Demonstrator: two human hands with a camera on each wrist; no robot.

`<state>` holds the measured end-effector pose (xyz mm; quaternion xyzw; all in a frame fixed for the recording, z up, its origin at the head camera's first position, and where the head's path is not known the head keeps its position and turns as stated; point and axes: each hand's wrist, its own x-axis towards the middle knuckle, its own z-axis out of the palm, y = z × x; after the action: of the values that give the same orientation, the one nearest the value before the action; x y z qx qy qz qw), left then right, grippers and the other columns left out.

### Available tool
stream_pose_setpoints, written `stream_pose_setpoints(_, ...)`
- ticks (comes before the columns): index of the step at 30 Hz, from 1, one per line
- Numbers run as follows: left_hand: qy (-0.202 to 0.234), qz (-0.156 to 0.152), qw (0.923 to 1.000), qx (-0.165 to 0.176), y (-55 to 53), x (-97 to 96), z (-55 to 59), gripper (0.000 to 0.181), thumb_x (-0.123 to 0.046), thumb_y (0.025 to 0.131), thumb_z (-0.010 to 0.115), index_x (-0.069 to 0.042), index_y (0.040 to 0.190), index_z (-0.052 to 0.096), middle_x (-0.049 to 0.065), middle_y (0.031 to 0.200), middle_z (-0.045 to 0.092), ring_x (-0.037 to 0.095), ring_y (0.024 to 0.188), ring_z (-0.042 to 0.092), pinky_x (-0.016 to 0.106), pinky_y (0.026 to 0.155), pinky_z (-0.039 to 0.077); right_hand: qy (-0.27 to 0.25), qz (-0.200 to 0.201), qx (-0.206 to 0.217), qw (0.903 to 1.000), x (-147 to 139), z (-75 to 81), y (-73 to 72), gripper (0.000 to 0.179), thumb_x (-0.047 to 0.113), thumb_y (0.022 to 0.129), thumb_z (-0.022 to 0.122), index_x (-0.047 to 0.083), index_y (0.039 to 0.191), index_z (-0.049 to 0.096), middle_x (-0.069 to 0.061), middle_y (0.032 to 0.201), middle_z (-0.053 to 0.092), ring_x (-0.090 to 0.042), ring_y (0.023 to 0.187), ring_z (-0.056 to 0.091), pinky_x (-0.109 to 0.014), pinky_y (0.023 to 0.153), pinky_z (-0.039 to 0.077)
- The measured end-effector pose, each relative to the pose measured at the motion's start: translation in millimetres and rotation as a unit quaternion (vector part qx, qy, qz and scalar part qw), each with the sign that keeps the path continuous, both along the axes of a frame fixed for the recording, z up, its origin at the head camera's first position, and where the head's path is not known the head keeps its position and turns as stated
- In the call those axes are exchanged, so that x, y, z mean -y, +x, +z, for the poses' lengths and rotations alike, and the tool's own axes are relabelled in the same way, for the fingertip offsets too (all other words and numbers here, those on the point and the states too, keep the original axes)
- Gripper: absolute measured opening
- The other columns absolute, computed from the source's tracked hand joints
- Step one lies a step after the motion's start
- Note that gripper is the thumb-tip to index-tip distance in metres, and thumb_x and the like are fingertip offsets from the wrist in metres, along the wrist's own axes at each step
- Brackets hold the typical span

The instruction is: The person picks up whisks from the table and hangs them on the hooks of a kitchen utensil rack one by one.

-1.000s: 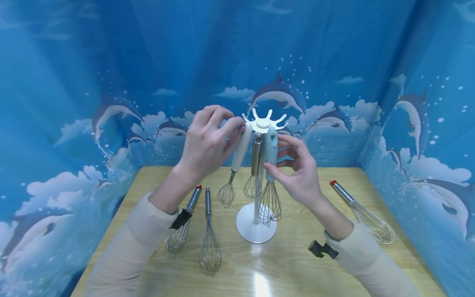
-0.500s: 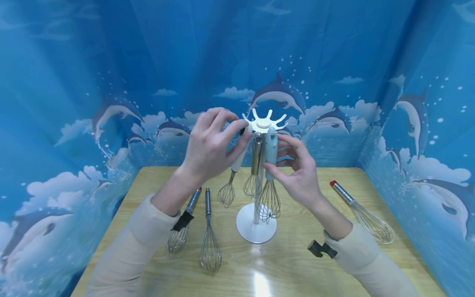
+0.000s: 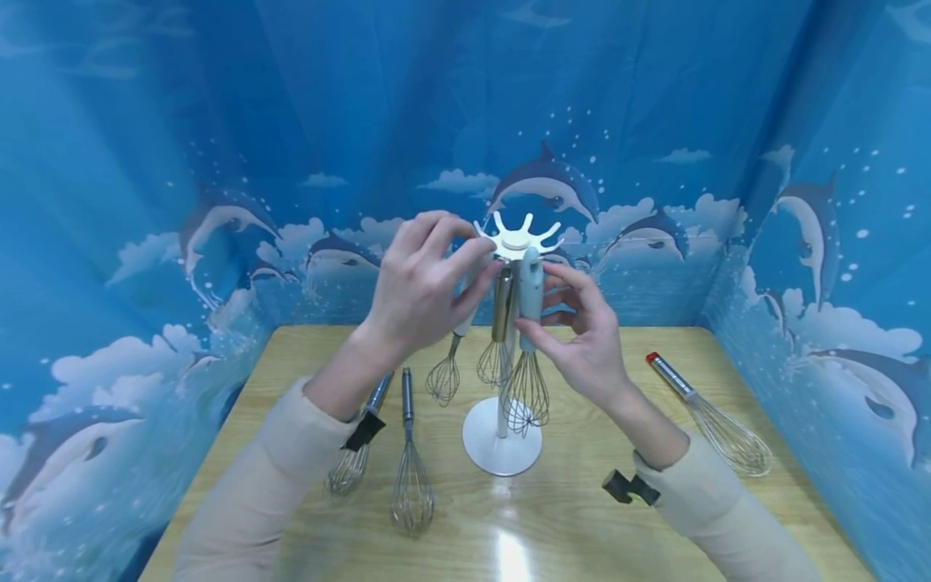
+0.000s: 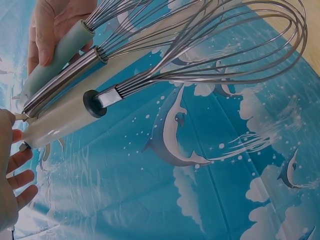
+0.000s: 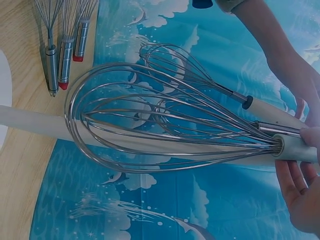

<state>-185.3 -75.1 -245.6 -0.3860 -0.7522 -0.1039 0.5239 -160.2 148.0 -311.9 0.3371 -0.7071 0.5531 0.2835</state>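
Observation:
A white stand [image 3: 516,240] with a crown of prongs rises from a round base at the table's middle. From it hang a whisk with a white handle [image 4: 60,120], a steel-handled whisk [image 3: 502,311] and a whisk with a mint handle [image 3: 532,295]. My left hand [image 3: 420,283] pinches with thumb and forefinger at a prong on the stand's near left, above the white handle's upper end, which it partly hides. My right hand [image 3: 585,327] holds the mint handle between thumb and fingers, from the right side.
On the wooden table [image 3: 596,541], a red-ended whisk [image 3: 351,467] lies at left, partly behind the left wrist, beside a plain steel whisk [image 3: 412,485]. Another red-ended whisk [image 3: 727,432] lies at right. A blue dolphin curtain [image 3: 618,97] surrounds the table's back and sides.
My left hand has shifted slightly right, from the top of the white handle toward the steel-handled whisk's top. The right hand keeps its hold; the mint whisk barely moves.

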Motion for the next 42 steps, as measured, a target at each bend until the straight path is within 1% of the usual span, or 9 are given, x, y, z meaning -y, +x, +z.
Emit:
stream_pose_setpoints(4,0.000,0.000,1.0000,0.000,-0.2,-0.3,-0.2,0.018,-0.029,0.101,0.069,-0.011,0.102,0.075,0.011,0.103,0.071,0.031,0.103,0.063,0.046,0.086,0.055,0.011,-0.005,-0.005,0.9999,-2,-1.2,-1.0,0.070,-0.017,0.078,0.080,-0.011,0.141,0.049,0.010,0.118,0.063,-0.002,0.094,0.066,-0.019,0.074,0.061)
stream_pose_setpoints(10,0.003,-0.002,1.0000,-0.001,-0.3,-0.7,0.2,0.018,-0.029,0.100,0.070,-0.012,0.101,0.073,0.011,0.102,0.071,0.032,0.102,0.063,0.046,0.085,0.055,0.027,-0.012,-0.007,0.9995,-10,-3.3,-1.0,0.071,-0.019,0.077,0.080,-0.008,0.141,0.053,-0.017,0.112,0.066,-0.001,0.092,0.068,-0.019,0.075,0.062)
stream_pose_setpoints(13,0.003,-0.002,1.0000,0.000,-0.1,-1.2,0.4,0.018,-0.030,0.100,0.071,-0.012,0.101,0.073,0.011,0.102,0.071,0.033,0.102,0.063,0.045,0.085,0.055,0.037,-0.016,-0.005,0.9992,-17,-4.7,-0.6,0.069,-0.019,0.076,0.079,-0.008,0.140,0.055,-0.022,0.109,0.066,-0.002,0.089,0.069,-0.018,0.074,0.061)
stream_pose_setpoints(19,-0.001,0.003,1.0000,0.006,0.2,-2.1,0.6,0.019,-0.030,0.101,0.070,-0.012,0.101,0.073,0.012,0.102,0.071,0.033,0.103,0.064,0.046,0.087,0.056,0.065,-0.043,-0.003,0.9969,-34,-9.0,1.7,0.066,-0.017,0.077,0.079,-0.004,0.139,0.059,-0.019,0.108,0.069,-0.005,0.088,0.070,-0.016,0.075,0.061)
stream_pose_setpoints(23,-0.004,0.006,0.9999,0.009,-0.3,-1.9,0.0,0.019,-0.031,0.101,0.069,-0.012,0.101,0.073,0.011,0.103,0.071,0.032,0.104,0.064,0.046,0.088,0.056,0.087,-0.060,-0.004,0.9944,-46,-11.9,1.2,0.065,-0.016,0.079,0.078,-0.001,0.139,0.061,-0.018,0.108,0.071,-0.002,0.088,0.069,-0.015,0.075,0.060)
stream_pose_setpoints(29,-0.001,0.005,0.9999,0.012,-1.0,-1.6,-0.1,0.019,-0.030,0.101,0.069,-0.011,0.101,0.073,0.011,0.102,0.071,0.032,0.103,0.064,0.045,0.087,0.056,0.113,-0.079,-0.001,0.9904,-66,-16.5,-1.8,0.063,-0.014,0.080,0.078,0.001,0.140,0.062,-0.017,0.108,0.072,0.000,0.088,0.068,-0.013,0.075,0.058)
stream_pose_setpoints(34,0.000,0.002,0.9999,0.013,-0.3,-1.2,-0.2,0.019,-0.030,0.101,0.069,-0.011,0.101,0.074,0.012,0.102,0.071,0.033,0.104,0.064,0.046,0.087,0.056,0.145,-0.103,0.008,0.9841,-83,-23.0,-5.5,0.063,-0.012,0.081,0.079,0.003,0.140,0.063,-0.014,0.108,0.072,-0.002,0.087,0.068,-0.013,0.073,0.058)
stream_pose_setpoints(38,-0.002,0.002,0.9999,0.014,-0.2,-1.2,-0.6,0.019,-0.030,0.101,0.069,-0.012,0.102,0.074,0.011,0.102,0.071,0.032,0.104,0.064,0.046,0.088,0.056,0.170,-0.121,0.014,0.9778,-96,-28.5,-7.3,0.064,-0.012,0.081,0.080,0.005,0.140,0.063,-0.009,0.108,0.070,-0.001,0.086,0.066,-0.013,0.073,0.058)
stream_pose_setpoints(42,-0.005,0.005,0.9999,0.013,-0.4,-1.2,-0.7,0.019,-0.030,0.102,0.069,-0.012,0.102,0.073,0.012,0.102,0.071,0.032,0.104,0.064,0.046,0.089,0.056,0.188,-0.130,0.022,0.9733,-108,-33.6,-8.8,0.064,-0.011,0.082,0.080,0.006,0.141,0.063,-0.008,0.108,0.068,0.000,0.086,0.064,-0.011,0.073,0.057)
